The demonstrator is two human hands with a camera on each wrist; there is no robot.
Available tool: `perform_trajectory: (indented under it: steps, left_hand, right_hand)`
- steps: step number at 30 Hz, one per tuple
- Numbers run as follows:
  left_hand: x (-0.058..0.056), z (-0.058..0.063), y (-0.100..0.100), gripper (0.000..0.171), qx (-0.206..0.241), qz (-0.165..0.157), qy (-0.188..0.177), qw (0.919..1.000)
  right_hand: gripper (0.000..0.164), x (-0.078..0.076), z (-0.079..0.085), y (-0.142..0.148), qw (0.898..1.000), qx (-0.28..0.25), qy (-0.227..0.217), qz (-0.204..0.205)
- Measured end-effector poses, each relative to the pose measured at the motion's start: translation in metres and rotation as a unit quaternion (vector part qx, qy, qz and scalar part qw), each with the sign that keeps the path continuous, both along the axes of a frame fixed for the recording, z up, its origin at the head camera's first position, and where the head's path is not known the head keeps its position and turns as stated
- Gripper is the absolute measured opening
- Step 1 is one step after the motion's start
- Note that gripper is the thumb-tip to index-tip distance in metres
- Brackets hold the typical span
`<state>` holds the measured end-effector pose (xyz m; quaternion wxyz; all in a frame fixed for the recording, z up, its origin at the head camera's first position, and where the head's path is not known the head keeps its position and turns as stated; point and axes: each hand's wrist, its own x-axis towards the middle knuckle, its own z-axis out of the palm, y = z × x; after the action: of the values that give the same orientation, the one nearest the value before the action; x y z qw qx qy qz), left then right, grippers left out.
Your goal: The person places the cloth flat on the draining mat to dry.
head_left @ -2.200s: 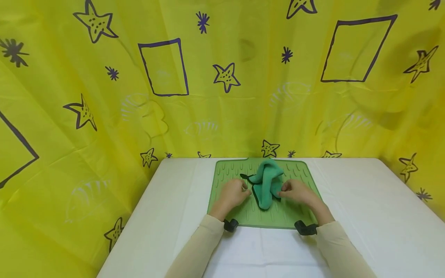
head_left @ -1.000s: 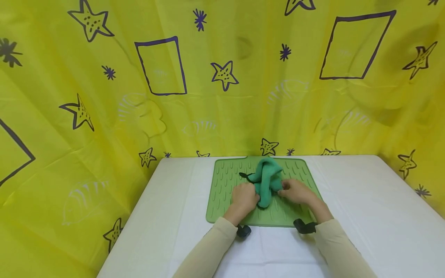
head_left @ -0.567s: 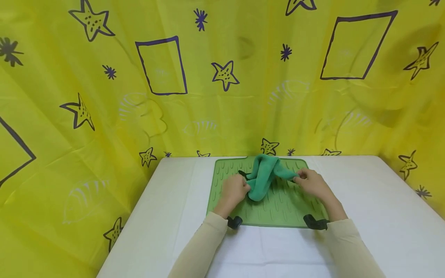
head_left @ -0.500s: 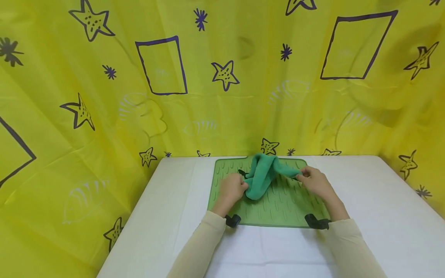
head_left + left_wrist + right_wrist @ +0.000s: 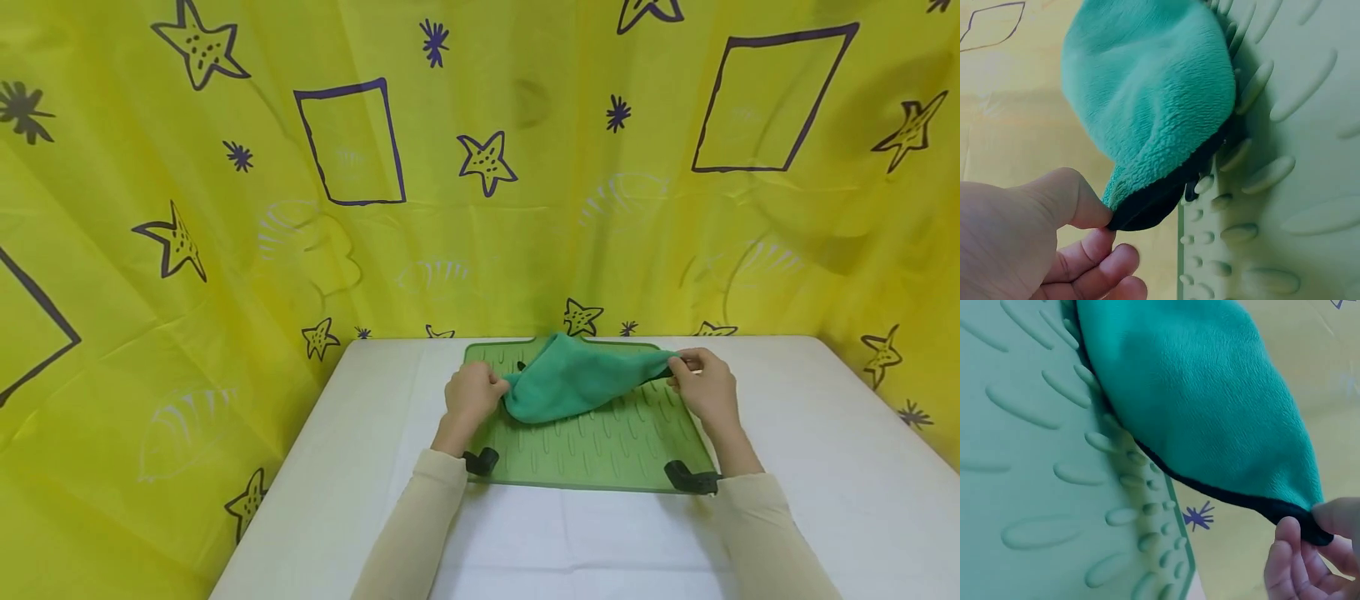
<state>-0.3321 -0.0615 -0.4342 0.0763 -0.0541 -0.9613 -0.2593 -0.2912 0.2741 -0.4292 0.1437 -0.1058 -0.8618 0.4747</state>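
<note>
A green plush cloth (image 5: 573,382) with a black edge is stretched between my two hands in the head view, its lower part low over the green ridged mat (image 5: 585,462). My left hand (image 5: 474,393) pinches one corner, thumb against the fingers, as the left wrist view shows on the cloth (image 5: 1154,94). At the other end my right hand (image 5: 708,387) pinches a black-edged corner. In the right wrist view the cloth (image 5: 1197,394) spreads smooth up from the fingertips (image 5: 1288,531). Parts of the far side are hidden behind the cloth.
The mat lies on a white table (image 5: 555,550) near its far edge. Behind and at the sides hangs a yellow curtain (image 5: 525,250) with star and square drawings. A black wrist device (image 5: 483,461) shows under the left wrist, another black device (image 5: 690,477) under the right.
My left hand has taken a corner and moved left; my right hand has drawn its corner right and away from me. The bunched cloth has opened out sideways between them.
</note>
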Motion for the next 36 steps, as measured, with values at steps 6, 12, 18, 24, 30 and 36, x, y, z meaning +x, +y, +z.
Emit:
perform_trajectory:
  steps: [6,12,18,24,30,36]
  left_hand:
    - [-0.001,-0.004,-0.002,0.053,0.031,-0.013,-0.032,0.9989]
    - [-0.002,-0.011,0.000,0.054,0.037,-0.028,-0.060,0.9971]
    - [-0.003,-0.014,-0.001,0.054,0.031,-0.018,-0.078,0.9963]
    - [-0.004,-0.017,-0.003,0.062,0.028,-0.012,-0.104,0.9941]
    - [-0.005,-0.018,-0.002,0.058,0.068,-0.026,-0.106,0.9917]
    - [-0.005,-0.018,-0.001,0.038,0.099,-0.021,-0.092,0.9906]
  right_hand:
    - [0.046,-0.005,-0.007,-0.003,0.996,-0.082,0.013,0.035]
    - [0.057,-0.006,-0.013,-0.004,0.991,-0.026,-0.044,0.123]
    - [0.037,-0.003,-0.013,-0.009,0.981,0.059,-0.088,0.163]
    - [0.035,-0.004,-0.021,-0.012,0.960,0.130,-0.159,0.189]
    - [0.038,-0.007,-0.027,-0.015,0.961,0.147,-0.173,0.158]
    - [0.061,-0.010,-0.030,-0.024,0.968,0.109,-0.131,0.186]
